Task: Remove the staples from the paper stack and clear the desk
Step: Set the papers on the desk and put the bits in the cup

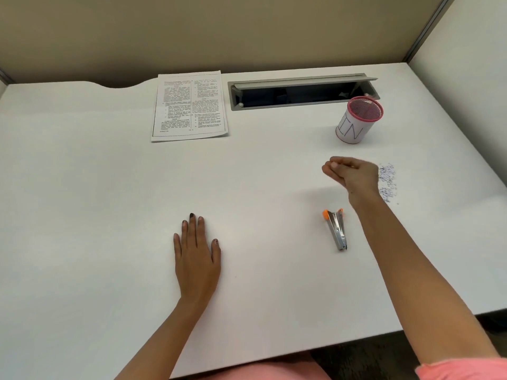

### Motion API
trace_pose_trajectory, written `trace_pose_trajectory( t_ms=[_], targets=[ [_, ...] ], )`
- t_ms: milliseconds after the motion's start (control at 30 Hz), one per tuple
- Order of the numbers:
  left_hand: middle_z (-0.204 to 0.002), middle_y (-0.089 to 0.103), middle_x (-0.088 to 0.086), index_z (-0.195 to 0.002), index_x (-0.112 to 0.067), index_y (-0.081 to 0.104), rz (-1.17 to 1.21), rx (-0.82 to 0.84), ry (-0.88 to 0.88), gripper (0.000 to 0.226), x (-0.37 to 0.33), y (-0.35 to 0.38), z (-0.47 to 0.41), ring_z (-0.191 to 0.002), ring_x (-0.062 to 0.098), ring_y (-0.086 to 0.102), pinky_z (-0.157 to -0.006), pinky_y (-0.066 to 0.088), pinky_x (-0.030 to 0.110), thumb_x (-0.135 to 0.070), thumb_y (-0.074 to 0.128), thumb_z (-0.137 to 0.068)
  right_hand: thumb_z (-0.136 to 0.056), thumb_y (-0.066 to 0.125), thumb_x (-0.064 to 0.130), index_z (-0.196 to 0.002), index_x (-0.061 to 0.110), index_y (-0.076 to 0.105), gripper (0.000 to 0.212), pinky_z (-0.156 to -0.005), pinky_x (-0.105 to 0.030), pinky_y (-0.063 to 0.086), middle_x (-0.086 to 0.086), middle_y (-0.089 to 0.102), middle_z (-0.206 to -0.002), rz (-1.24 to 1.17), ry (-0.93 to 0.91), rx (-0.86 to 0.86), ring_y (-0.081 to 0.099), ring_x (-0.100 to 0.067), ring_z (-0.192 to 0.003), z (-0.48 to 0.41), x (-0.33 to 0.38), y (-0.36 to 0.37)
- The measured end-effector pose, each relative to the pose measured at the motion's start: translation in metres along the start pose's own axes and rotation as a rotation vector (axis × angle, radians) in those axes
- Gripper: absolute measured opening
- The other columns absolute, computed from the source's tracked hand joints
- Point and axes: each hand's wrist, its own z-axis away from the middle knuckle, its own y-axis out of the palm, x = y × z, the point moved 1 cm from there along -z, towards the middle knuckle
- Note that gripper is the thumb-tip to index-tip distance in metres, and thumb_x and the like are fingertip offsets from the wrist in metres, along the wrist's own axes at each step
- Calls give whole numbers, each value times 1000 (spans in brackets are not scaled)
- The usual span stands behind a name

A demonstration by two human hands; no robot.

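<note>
Head view: toward the left we find the person's left hand lying palm-down on the plain white desk, fingers straight and close together, thumb out to the side, forearm running back to the near edge. Well beyond it, by the far edge, the stack of printed white paper sheets lies flat and squared, untouched. Just right of the stack we see a long grey cable slot set into the desk, its lid tipped up.

Further right, the silver metal staple remover with orange grips lies on its side on the desk, apart from both hands. Above it the right hand hovers, its arm stretched forward and its fingers curled in with the thumb against the fingertips. The hand is blurred, so we cannot tell whether it pinches anything. Beyond it stands a pink wire-mesh cup wrapped in white paper with handwritten letters, upright. Just right of the hand lies a scatter of tiny pale bits, possibly pulled staples.
</note>
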Motion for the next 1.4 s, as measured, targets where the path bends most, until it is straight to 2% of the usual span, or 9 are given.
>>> trace_pose_trajectory(
  t_ms=[133, 233, 400, 533, 700, 900, 1033, 1300, 1400],
  targets=[
    [-160, 20, 6, -150, -10, 25, -4, -10, 23, 60, -1, 1, -5, -148, 20, 15, -121, 12, 42, -35, 25, -96, -78, 58, -13, -82, 1, 69, 18, -70, -26, 59, -8, 64, -64, 255, -249, -219, 65, -8, -50, -43, 41, -6],
    [-160, 20, 6, -150, -10, 25, -6, -14, 25, 60, -3, 1, -5, -148, 20, 15, -121, 13, 43, -35, 25, -96, -78, 51, -10, -81, 3, 71, 24, -67, -26, 60, -12, 68, -69, 495, -421, -292, 59, 1, -45, -77, 70, -8],
    [-160, 20, 5, -150, -10, 25, -14, -15, 21, 60, -4, 1, -5, -148, 20, 16, -121, 13, 43, -35, 25, -96, -73, 33, -4, -81, 2, 70, 38, -72, -41, 59, -20, 68, -85, 773, -547, -257, 66, -33, -75, -126, 97, -12],
    [-159, 21, 6, -150, -10, 26, -28, -18, 22, 60, -4, 1, -5, -148, 21, 18, -120, 14, 44, -35, 25, -96, -76, 32, -2, -93, 0, 70, 42, -73, -25, 46, -20, 66, -100, 947, -579, -232, 61, -34, -92, -135, 103, -9],
    [-159, 22, 6, -150, -10, 26, -38, -15, 19, 60, -4, 2, -5, -147, 21, 19, -120, 15, 44, -35, 25, -95, -80, 39, -6, -98, 1, 71, 38, -75, -23, 41, -20, 67, -101, 979, -660, -249, 59, -32, -98, -143, 106, -15],
    [-160, 21, 5, -150, -10, 25, -38, -15, 17, 60, -3, 2, -5, -148, 21, 18, -120, 15, 44, -35, 26, -95, -76, 43, -5, -87, 1, 72, 31, -66, -10, 40, -14, 72, -84, 850, -824, -260, 65, -23, -80, -133, 96, -18],
    [-159, 21, 6, -150, -10, 26, -35, -15, 19, 60, -4, 2, -5, -148, 21, 18, -120, 15, 44, -35, 25, -95, -78, 43, -5, -88, 1, 71, 31, -71, -23, 48, -16, 72, -85, 840, -852, -246, 66, -25, -80, -134, 91, -19],
    [-159, 21, 4, -150, -11, 26, -26, -18, 22, 60, -4, 2, -5, -148, 20, 19, -120, 15, 43, -36, 25, -95, -76, 39, -7, -90, -1, 70, 34, -74, -27, 51, -19, 71, -87, 890, -850, -154, 66, -29, -82, -147, 98, -17],
    [-159, 22, 5, -150, -10, 27, -26, -20, 24, 60, -4, 1, -5, -147, 21, 19, -120, 15, 44, -35, 25, -96, -75, 45, -8, -87, -1, 69, 28, -72, -28, 51, -20, 70, -85, 864, -841, -147, 64, -25, -77, -148, 102, -17]
  ],
)
